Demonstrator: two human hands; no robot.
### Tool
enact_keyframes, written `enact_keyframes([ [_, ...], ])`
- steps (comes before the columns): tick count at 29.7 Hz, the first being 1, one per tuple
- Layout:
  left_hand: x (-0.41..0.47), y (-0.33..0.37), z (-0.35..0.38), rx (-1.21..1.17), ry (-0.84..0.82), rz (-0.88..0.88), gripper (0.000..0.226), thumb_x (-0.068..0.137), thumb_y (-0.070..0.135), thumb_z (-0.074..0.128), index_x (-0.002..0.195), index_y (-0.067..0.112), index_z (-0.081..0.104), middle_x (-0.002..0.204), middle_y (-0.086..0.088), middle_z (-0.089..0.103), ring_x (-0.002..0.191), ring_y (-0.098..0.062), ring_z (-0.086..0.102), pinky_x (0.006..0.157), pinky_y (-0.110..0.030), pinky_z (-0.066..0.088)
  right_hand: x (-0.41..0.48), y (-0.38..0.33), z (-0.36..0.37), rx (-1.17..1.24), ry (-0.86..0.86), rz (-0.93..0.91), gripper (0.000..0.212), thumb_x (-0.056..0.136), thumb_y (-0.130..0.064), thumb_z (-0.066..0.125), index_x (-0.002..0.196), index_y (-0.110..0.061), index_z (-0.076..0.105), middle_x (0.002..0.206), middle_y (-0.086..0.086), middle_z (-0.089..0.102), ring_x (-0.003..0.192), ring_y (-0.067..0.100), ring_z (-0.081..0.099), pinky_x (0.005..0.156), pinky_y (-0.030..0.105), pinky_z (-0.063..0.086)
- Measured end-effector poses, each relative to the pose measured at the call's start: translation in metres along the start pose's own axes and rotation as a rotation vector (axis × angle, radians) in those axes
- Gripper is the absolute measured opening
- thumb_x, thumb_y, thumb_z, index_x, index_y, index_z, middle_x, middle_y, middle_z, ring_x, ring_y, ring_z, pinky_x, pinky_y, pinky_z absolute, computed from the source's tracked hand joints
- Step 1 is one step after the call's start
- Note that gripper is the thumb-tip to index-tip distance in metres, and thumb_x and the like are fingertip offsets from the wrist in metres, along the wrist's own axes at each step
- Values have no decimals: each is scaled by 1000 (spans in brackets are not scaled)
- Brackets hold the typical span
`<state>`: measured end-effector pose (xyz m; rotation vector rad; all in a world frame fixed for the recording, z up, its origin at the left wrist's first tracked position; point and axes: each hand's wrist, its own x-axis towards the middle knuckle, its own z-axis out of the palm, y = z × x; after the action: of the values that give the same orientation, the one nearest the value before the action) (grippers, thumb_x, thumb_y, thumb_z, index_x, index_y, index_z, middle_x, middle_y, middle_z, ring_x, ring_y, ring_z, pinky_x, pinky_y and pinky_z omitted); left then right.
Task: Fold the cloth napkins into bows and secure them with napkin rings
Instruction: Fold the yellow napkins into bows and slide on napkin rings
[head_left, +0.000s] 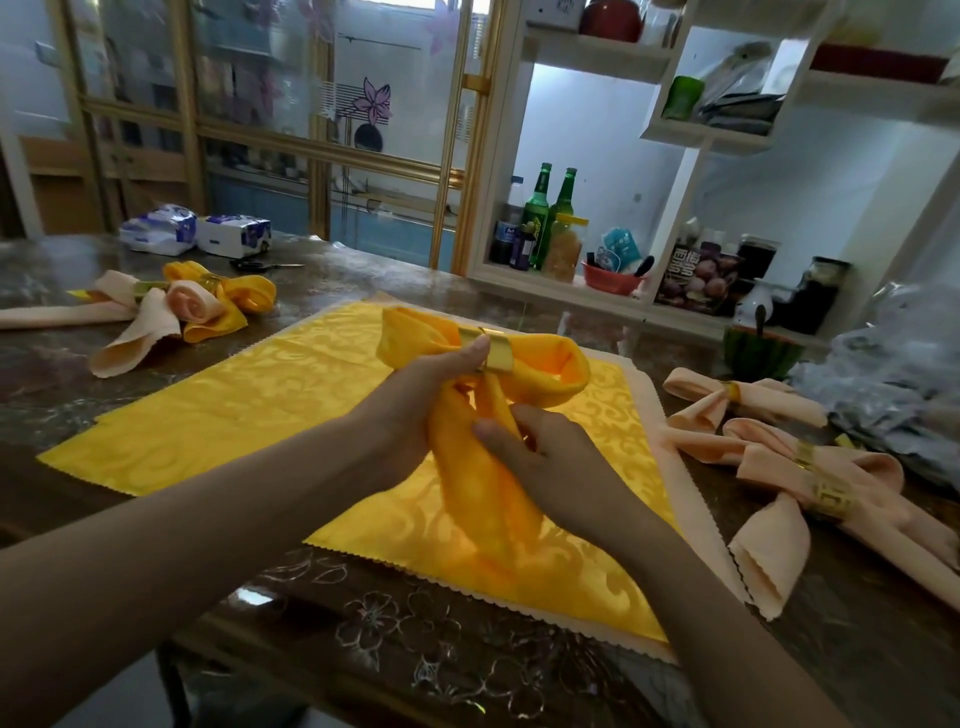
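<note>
Gripping the bow (553, 371) just under its ring (498, 351), the left hand (426, 395) has the ring at two o'clock; the right hand (545, 460) pinches the tails (467, 499) at nine o'clock.

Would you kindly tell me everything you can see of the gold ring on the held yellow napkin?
The napkin ring is a shiny gold, metal-looking band, broad and smooth. It encircles the pinched middle of the yellow napkin, between two puffed loops, tails hanging below. It is held above a flat yellow cloth. The left hand grips the napkin, thumb on the ring's left edge; the right hand pinches the tails.
</note>
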<state>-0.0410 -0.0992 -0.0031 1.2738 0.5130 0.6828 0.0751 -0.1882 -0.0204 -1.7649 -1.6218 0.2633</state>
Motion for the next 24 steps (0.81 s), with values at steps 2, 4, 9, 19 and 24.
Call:
enact_keyframes([
  [2,2,8,-9,-28,9,-6,23,85,31,61,104,17,65,84,-1,70,80,-17,66,66,-32,51,0,3,-6,85,-72,66,42,97,-33,45,84,5,56,72,12,54,63,19,52,63,38,49],
  [4,3,14,-17,-36,50,-15,23,84,27,62,105,18,63,86,-1,68,80,-15,64,61,-30,48,1,6,-13,135,-185,131,29,97,-24,48,84,-1,60,76,6,57,66,12,55,61,25,50],
  [9,11,12,-36,-10,29,-85,46,66,33,69,110,20,63,104,-5,69,93,-18,65,63,-33,50,0,12,-21,334,-215,299,39,78,-41,66,112,-29,53,103,-10,64,95,7,63,79,22,53],
  [19,4,17,-89,287,63,-201,47,65,42,75,106,23,61,87,4,74,76,-10,71,58,-27,52,46,-19,21,837,21,444,23,85,-23,65,104,-13,59,98,13,67,86,28,64,69,32,55],
  [24,-25,40,-165,379,290,-322,48,70,41,75,110,23,55,99,-3,66,82,-16,66,58,-32,51,92,-60,85,797,-44,487,22,85,-26,67,98,-11,56,95,13,60,74,21,60,48,24,48],
])
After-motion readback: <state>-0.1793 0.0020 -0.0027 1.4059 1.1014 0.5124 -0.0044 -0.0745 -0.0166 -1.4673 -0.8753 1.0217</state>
